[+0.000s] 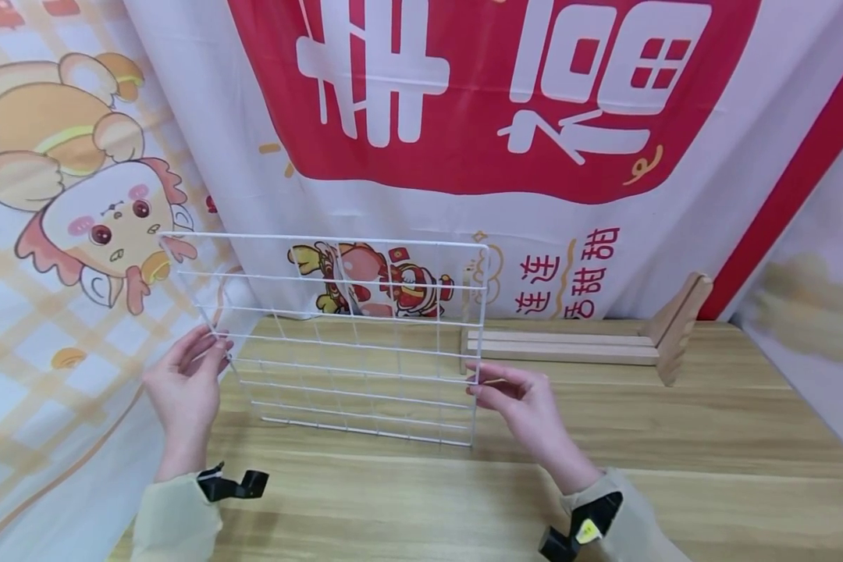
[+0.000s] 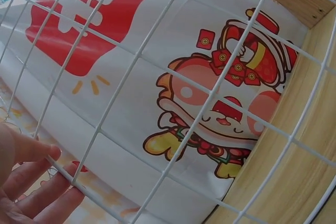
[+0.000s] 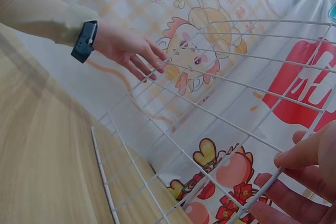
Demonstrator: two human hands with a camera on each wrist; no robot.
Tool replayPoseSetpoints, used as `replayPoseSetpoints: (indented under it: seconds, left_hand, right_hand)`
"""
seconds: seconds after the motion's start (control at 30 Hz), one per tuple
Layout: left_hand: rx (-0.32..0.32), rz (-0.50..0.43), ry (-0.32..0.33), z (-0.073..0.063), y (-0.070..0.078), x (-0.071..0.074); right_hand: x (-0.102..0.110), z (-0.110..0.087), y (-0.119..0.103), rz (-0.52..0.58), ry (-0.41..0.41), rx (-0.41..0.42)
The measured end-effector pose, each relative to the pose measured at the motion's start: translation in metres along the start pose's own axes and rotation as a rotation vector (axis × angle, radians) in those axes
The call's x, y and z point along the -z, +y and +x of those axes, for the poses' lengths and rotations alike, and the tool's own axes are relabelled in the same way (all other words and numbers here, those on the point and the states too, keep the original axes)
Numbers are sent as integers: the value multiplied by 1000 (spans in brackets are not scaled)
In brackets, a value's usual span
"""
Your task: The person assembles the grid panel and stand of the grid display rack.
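Observation:
A white wire grid panel point(image 1: 354, 339) stands tilted upright over the wooden table in the head view, its lower edge close to the tabletop. My left hand point(image 1: 188, 380) pinches its left side wire between thumb and fingers. On the opposite side, my right hand point(image 1: 520, 402) grips the right side wire. The left wrist view shows the left thumb and fingers point(image 2: 50, 182) around the edge wire. In the right wrist view the right fingers point(image 3: 294, 198) curl about the near edge, and the left hand point(image 3: 128, 48) appears across the grid.
Behind the grid, to the right, a wooden stand point(image 1: 569, 347) with slatted rails and a wavy end piece rests on the table point(image 1: 674, 468). A printed white and red cloth point(image 1: 407, 211) hangs at the back. Another patterned cloth point(image 1: 42, 351) covers the left side.

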State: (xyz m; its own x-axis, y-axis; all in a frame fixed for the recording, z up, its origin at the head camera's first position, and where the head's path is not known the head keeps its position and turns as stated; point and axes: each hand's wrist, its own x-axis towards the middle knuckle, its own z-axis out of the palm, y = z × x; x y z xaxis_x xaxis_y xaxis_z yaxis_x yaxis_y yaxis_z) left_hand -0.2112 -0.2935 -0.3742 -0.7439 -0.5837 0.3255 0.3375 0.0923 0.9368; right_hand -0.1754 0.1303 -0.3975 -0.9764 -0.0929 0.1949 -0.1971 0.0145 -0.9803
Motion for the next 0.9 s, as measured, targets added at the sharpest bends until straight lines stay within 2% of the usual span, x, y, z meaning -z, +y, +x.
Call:
replayPoseSetpoints:
  seconds: [0.1, 0.2, 0.3, 0.4, 0.47, 0.57, 0.7, 0.8, 0.9]
  left_hand:
    - [-28, 45, 4, -1, -1, 0]
    - [-105, 163, 23, -3, 0, 0]
    - [-153, 255, 65, -8, 7, 0]
    - [-187, 250, 96, -14, 18, -2]
    - [-215, 230, 93, -19, 26, -5]
    - [-263, 208, 47, -28, 39, -11]
    - [-295, 208, -54, -42, 52, -21]
    - [-308, 208, -123, -48, 56, -27]
    - [-319, 177, -185, -49, 55, -34]
  right_hand:
    - [0, 0, 1, -7, 1, 6]
    - [-1, 0, 1, -8, 3, 11]
    - [-1, 0, 1, -11, 1, 17]
    - [0, 0, 1, -19, -3, 21]
    - [0, -1, 1, -23, -4, 21]
    - [1, -1, 2, -31, -5, 23]
    - [1, -1, 2, -37, -12, 27]
    - [1, -1, 2, -40, -18, 31]
    - [1, -2, 2, -45, -18, 35]
